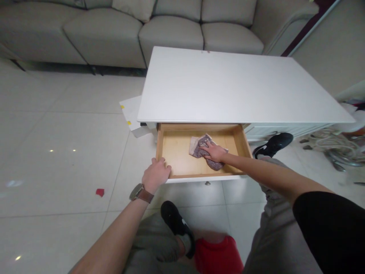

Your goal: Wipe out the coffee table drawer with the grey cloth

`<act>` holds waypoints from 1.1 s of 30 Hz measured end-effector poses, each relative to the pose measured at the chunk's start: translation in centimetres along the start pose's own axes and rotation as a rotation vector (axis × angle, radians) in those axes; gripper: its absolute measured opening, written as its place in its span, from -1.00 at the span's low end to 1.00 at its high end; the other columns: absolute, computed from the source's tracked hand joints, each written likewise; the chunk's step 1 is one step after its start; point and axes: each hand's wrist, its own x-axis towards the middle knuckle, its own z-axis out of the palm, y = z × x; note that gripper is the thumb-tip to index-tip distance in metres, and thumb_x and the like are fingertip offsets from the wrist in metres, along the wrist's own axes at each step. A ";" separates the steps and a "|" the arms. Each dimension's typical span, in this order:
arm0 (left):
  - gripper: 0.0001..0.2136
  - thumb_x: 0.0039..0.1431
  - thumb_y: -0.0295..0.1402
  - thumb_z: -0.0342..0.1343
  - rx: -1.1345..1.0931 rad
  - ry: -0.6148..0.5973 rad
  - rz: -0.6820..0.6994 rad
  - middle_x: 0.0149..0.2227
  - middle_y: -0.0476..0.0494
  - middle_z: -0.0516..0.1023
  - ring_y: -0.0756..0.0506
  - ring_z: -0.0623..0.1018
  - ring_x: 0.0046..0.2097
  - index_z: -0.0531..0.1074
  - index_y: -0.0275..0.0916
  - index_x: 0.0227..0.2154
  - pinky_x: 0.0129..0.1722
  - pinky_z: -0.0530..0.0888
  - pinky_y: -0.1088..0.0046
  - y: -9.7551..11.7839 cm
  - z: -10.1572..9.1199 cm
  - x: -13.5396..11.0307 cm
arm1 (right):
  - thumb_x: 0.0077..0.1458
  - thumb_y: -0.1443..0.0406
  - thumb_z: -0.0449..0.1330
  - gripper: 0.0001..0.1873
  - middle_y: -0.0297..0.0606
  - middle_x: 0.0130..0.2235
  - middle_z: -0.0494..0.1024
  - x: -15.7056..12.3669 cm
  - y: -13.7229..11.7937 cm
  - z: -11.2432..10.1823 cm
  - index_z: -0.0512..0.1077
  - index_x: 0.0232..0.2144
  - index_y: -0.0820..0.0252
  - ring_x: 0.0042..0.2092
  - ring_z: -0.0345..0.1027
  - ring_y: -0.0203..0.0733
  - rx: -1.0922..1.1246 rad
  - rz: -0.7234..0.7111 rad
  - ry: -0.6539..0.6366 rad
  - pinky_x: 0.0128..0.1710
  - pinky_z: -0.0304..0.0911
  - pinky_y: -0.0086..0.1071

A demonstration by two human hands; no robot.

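A wooden drawer (176, 154) with a white front is pulled out from under a white table (236, 87). Inside it lies a crumpled grey-brown cloth (203, 141) with a paler edge on its left. My right hand (215, 153) presses down on this cloth against the drawer's bottom, fingers bent into the fabric. At the drawer's front left corner, my left hand (156, 175) has its fingers hooked over the rim; a watch is on that wrist. A small knob (208, 183) sits on the drawer front.
A long grey sofa (171, 32) stands behind the table. Below the drawer is a red plastic stool (218, 255), near my feet. White panels (132, 110) rest on the floor left of the table. Coiled hoses (336, 142) lie at right; a red scrap (100, 192) at left.
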 end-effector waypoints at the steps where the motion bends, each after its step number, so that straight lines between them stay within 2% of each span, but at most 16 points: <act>1: -0.51 0.33 -0.10 -0.19 0.003 0.002 0.005 0.06 -0.40 0.39 -0.36 0.61 -0.07 0.31 -0.17 0.20 -0.13 0.49 0.12 0.0 0.1 0.1 | 0.31 -0.03 0.04 -0.35 0.06 0.28 0.18 1.0 -1.2 -0.3 0.15 0.37 -0.07 0.17 0.24 0.21 0.006 0.018 0.016 0.07 0.26 -0.02; 6: -0.49 0.36 -0.12 -0.25 -0.009 0.022 0.007 0.06 -0.44 0.40 -0.37 0.60 -0.07 0.14 -0.19 0.29 -0.14 0.48 0.09 0.0 0.2 0.1 | 0.26 -0.01 0.12 -0.32 0.14 0.29 0.18 5.7 -8.3 -1.2 0.19 0.33 0.09 0.10 0.33 0.23 0.064 -0.021 0.016 0.07 0.25 0.04; 11: -0.46 0.40 -0.06 -0.36 -0.032 0.043 -0.015 0.06 -0.42 0.41 -0.38 0.60 -0.06 0.02 -0.13 0.34 -0.12 0.47 0.06 0.4 -0.1 -0.1 | 0.26 0.05 0.13 -0.40 0.15 0.24 0.26 9.3 -16.5 -1.4 0.25 0.26 0.16 0.05 0.37 0.19 0.147 -0.023 0.060 0.00 0.30 0.02; 13: -0.46 0.40 -0.04 -0.38 -0.027 0.038 -0.021 0.05 -0.41 0.42 -0.38 0.60 -0.06 0.05 -0.12 0.33 -0.12 0.47 0.07 0.5 -0.2 -0.1 | 0.27 0.08 0.13 -0.43 0.16 0.20 0.29 9.9 -18.3 -1.5 0.27 0.24 0.20 0.04 0.39 0.17 0.153 -0.021 0.071 -0.03 0.32 -0.02; 15: -0.46 0.40 -0.02 -0.37 -0.020 0.032 -0.024 0.05 -0.40 0.42 -0.38 0.61 -0.05 0.07 -0.11 0.32 -0.13 0.47 0.09 0.6 -0.2 -0.1 | 0.28 0.06 0.12 -0.43 0.15 0.20 0.31 9.8 -18.4 -1.4 0.29 0.22 0.20 0.02 0.41 0.16 0.140 -0.080 0.077 -0.04 0.33 -0.03; 18: -0.47 0.38 -0.01 -0.33 -0.012 0.032 -0.020 0.06 -0.40 0.42 -0.38 0.61 -0.04 0.09 -0.11 0.30 -0.12 0.47 0.11 0.5 -0.1 0.0 | 0.25 0.01 0.14 -0.39 0.09 0.28 0.24 8.6 -15.9 -1.1 0.28 0.27 0.07 0.06 0.38 0.21 0.086 -0.242 0.059 -0.03 0.33 0.00; 20: -0.47 0.38 -0.01 -0.31 -0.010 0.028 -0.015 0.06 -0.41 0.42 -0.39 0.60 -0.03 0.11 -0.14 0.28 -0.12 0.48 0.10 0.3 0.1 0.1 | 0.24 0.01 0.15 -0.35 0.05 0.34 0.17 7.5 -13.0 -0.8 0.23 0.32 -0.03 0.12 0.34 0.24 0.047 -0.253 0.046 -0.01 0.32 0.00; 23: -0.46 0.37 -0.02 -0.31 -0.014 0.025 -0.005 0.08 -0.44 0.41 -0.41 0.60 -0.03 0.11 -0.16 0.28 -0.12 0.48 0.07 0.0 0.4 0.4 | 0.25 -0.01 0.14 -0.30 0.04 0.38 0.10 5.4 -7.7 -0.3 0.16 0.37 -0.07 0.16 0.30 0.24 0.022 -0.132 0.044 0.05 0.28 -0.01; 27: -0.46 0.36 -0.04 -0.30 -0.013 0.033 0.004 0.11 -0.45 0.39 -0.41 0.60 -0.02 0.12 -0.17 0.29 -0.12 0.48 0.07 -0.1 0.6 0.5 | 0.25 0.01 0.15 -0.30 0.01 0.39 0.09 1.6 0.2 0.2 0.17 0.38 -0.08 0.18 0.26 0.18 0.021 0.057 0.014 0.12 0.21 -0.05; 30: -0.48 0.35 -0.09 -0.25 0.008 0.005 0.014 0.12 -0.47 0.39 -0.39 0.60 -0.01 0.17 -0.20 0.26 -0.10 0.48 0.10 0.0 0.3 0.4 | 0.25 0.20 0.15 -0.36 0.17 0.34 0.16 -1.9 5.2 -0.4 0.26 0.35 0.15 0.16 0.30 0.12 0.017 0.155 -0.004 0.13 0.17 -0.10; 33: -0.49 0.32 -0.12 -0.21 0.026 -0.042 0.024 0.14 -0.49 0.41 -0.38 0.60 0.00 0.20 -0.24 0.24 -0.09 0.48 0.13 -0.1 -0.3 0.2 | 0.23 0.37 0.01 -0.38 0.24 0.30 0.20 -4.8 7.9 -2.1 0.28 0.33 0.35 0.20 0.28 0.04 0.073 0.170 0.003 0.19 0.12 -0.15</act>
